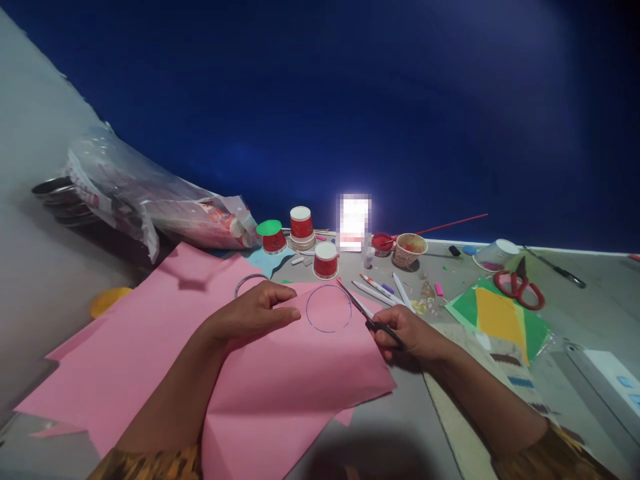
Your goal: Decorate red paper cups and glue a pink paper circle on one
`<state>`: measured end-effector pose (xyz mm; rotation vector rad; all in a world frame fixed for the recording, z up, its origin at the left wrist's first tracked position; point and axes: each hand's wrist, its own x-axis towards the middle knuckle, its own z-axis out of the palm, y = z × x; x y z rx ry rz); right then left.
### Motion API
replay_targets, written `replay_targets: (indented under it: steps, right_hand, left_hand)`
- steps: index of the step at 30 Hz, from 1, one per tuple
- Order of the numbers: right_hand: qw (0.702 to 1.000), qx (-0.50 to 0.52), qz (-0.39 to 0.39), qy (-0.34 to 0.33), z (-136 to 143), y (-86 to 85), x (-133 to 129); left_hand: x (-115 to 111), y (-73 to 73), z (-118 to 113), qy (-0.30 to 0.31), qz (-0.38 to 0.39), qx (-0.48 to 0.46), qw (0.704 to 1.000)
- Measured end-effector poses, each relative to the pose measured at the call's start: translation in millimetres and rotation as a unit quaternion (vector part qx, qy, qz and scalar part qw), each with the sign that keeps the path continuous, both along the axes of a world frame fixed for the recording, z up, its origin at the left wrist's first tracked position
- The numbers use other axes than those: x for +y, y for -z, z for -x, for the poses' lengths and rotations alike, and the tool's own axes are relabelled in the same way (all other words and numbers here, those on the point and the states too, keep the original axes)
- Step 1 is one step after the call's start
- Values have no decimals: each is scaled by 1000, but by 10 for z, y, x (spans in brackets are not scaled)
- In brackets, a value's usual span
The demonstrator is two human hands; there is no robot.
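Observation:
A sheet of pink paper (300,373) lies in front of me, with a blue circle (329,331) drawn near its far edge. My left hand (255,310) grips this sheet left of the circle, thumb on top and the other fingers mostly hidden. In my right hand (405,332) is a pair of black-handled scissors (369,321), fingers closed round the handles. Their blades point up and left, along the circle's right side at the sheet's edge. Behind my left hand shows part of a dark ring-shaped roll (245,283).
A larger pink sheet (145,333) spreads to the left. Beyond stand red paper cups (326,265), a lit screen (353,223) and a patterned cup (409,250). Several markers (377,287) lie behind the scissors. Red-handled scissors (520,287) rest on green and yellow sheets (495,313) at right.

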<state>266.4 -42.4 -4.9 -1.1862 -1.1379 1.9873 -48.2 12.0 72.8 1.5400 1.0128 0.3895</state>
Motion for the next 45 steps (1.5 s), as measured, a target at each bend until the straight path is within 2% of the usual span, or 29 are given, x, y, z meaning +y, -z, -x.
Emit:
replay_targets:
  steps: [12,28,39,45]
  right_hand:
    - [997,-28,-22,-62,-67,-50,16]
    - [993,-49,-41,-95,-80,-144,-35]
    - [988,-60,-72,-122,-80,-187,-38]
    - [988,-56,-87,-117,-79,-219,-46]
  left_hand:
    - [-88,-36,119,11,-5,2,1000]
    - [-250,-286,168,24,-19,74,997]
    - [-235,-494,109,63,-62,111,990]
    - [-158,-519,96,98,-32,113,988]
